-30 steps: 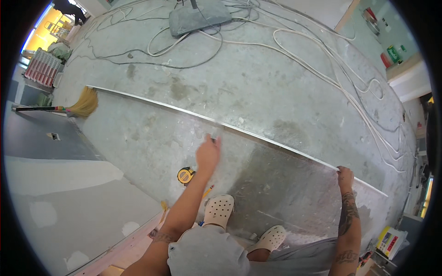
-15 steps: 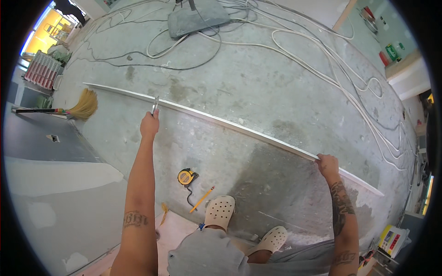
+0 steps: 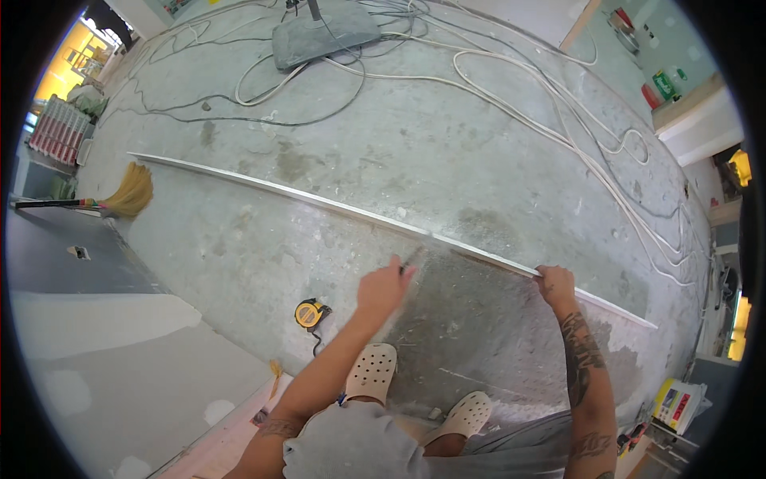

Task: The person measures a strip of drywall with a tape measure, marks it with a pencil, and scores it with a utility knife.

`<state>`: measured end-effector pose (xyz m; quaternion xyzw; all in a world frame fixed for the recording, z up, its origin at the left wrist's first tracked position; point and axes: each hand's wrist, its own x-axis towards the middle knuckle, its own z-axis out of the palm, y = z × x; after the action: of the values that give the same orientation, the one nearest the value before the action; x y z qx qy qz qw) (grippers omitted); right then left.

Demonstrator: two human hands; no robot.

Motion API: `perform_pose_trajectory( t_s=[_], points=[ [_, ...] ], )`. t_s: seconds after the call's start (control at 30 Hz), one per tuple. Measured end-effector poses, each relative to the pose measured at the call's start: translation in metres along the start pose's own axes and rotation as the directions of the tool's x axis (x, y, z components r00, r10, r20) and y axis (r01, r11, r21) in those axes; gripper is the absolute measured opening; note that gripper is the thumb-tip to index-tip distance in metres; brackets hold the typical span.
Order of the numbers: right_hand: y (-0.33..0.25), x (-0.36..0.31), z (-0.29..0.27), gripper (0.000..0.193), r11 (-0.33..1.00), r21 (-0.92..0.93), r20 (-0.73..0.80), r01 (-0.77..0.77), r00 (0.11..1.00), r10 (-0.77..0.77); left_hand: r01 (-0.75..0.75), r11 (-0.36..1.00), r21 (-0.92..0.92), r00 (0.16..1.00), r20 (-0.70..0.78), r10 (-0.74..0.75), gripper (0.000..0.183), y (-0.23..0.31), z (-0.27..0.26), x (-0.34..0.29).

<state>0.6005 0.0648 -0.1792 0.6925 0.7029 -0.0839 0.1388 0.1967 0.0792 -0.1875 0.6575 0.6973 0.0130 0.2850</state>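
A long, thin white angle strip (image 3: 351, 209) slants across the concrete floor, from the broom at the far left to the near right. My right hand (image 3: 556, 286) is closed round its edge toward the right end. My left hand (image 3: 381, 291) is closed on a slim hand tool (image 3: 412, 256), smeared by motion, so its exact kind is unclear. The tool's tip points toward the strip, near its middle. On the floor left of my left forearm lies a yellow and black tape measure (image 3: 309, 314).
A straw broom (image 3: 132, 191) lies by the grey wall panel at left. Loose cables (image 3: 511, 100) coil over the floor around a grey stand base (image 3: 323, 38). A white and yellow bucket (image 3: 678, 405) stands at lower right. My feet, in cream clogs (image 3: 372, 371), are close by.
My left hand has moved right and nearer along the strip, from its left part toward its middle, still with the tool. The pencil is now behind my left arm. My right hand keeps its grip.
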Motion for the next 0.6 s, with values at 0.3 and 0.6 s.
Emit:
perform_pose_trajectory(
  t_s=[0.3,0.6],
  points=[
    [0.003,0.001,0.015,0.016,0.999,0.036,-0.041,0.032,0.999,-0.031,0.213,0.976,-0.042,0.913,-0.346,-0.215,0.046,-0.096,-0.025,0.049],
    [-0.027,0.003,0.005,0.029,0.973,0.231,-0.133,0.001,0.991,0.030,-0.170,0.969,-0.180,0.981,0.064,0.184,0.043,0.055,0.031,-0.020]
  ],
)
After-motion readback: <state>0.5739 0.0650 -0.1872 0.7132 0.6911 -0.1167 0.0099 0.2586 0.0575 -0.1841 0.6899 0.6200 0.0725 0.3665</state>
